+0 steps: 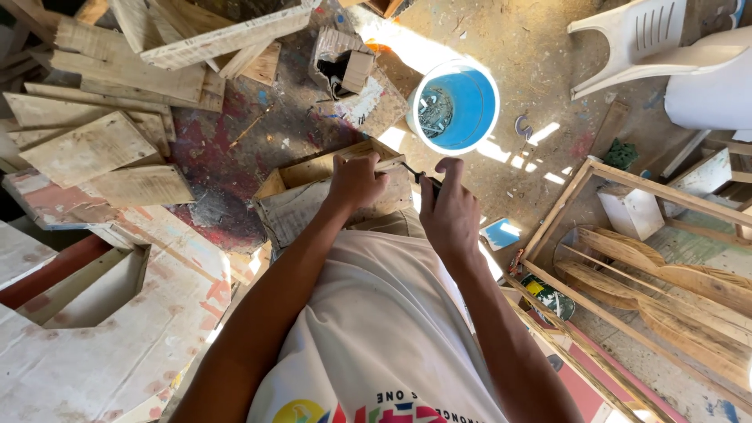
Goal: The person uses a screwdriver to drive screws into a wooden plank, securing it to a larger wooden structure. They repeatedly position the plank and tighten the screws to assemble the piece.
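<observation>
My left hand (354, 182) is closed over the near edge of a small wooden box frame (313, 168) that rests against my knees. My right hand (449, 210) grips a thin dark tool (415, 174), whose tip points at the right corner of the box frame. The two hands are close together, a few centimetres apart. A weathered board (294, 210) forms the front face of the box below my left hand. How the tool's tip meets the wood is too small to tell.
A blue bucket (457, 107) with metal bits stands just beyond the box. Pallet planks (117, 86) are piled at the left, a painted wooden piece (117, 337) at the lower left. A wooden frame (627, 266) and a white plastic chair (650, 47) are on the right.
</observation>
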